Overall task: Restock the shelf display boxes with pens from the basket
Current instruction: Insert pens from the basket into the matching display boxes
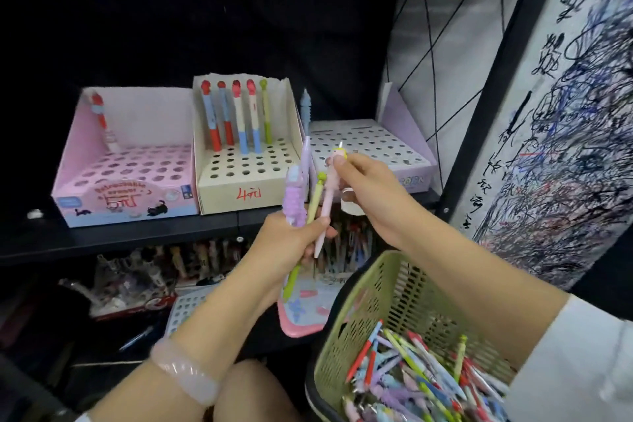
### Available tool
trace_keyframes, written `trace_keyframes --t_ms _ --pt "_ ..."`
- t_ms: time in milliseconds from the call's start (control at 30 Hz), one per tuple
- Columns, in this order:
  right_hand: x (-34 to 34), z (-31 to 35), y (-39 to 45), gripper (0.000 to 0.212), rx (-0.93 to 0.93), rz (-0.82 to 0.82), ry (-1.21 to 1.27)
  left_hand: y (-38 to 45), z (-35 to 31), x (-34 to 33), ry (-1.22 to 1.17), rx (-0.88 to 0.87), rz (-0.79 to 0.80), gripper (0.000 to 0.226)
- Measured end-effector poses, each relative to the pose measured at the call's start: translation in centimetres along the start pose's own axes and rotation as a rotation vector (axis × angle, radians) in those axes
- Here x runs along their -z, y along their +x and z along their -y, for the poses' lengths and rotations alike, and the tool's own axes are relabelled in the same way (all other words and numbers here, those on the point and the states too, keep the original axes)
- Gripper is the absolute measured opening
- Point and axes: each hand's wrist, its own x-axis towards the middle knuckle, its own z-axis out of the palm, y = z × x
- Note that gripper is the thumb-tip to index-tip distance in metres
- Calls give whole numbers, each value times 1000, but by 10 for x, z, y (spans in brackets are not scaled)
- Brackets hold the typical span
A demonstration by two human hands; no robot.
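Observation:
My left hand [291, 240] grips a small bunch of pens in front of the shelf: a purple pen [295, 202], a green pen [313, 209] and a pink pen [327, 202]. My right hand [363, 181] pinches the top of the pink pen. On the shelf stand three display boxes: a pink box [85, 181] with one pen, a cream box [239, 195] with several pens in its back row, and a lilac box [397, 113] with one blue pen at its left edge. The green basket [376, 288] at the lower right holds many pens.
The black shelf edge [137, 233] runs under the boxes. Below it, a lower shelf is crowded with more pens and packets [154, 271]. A scribbled test paper [565, 147] hangs on the right. My knee [257, 394] is at the bottom.

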Motion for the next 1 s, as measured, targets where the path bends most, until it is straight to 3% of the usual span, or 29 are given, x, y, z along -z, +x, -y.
trace_keyframes --t_ms 67,200,300,533,1000 --pt "1 12 18 24 78 -10 -78 9 -9 7 3 -22 -38 18" --pt "17 45 67 19 280 -179 -191 32 -30 22 -42 -75 -72 21" --pt "34 56 109 14 380 -285 -325 50 -45 31 -117 -122 -54 8" --pt "44 26 179 22 299 -387 -659 80 -70 40 -257 -136 -61 11" --pt "46 11 210 21 330 -293 -629 101 -67 43 -290 -78 -54 8"
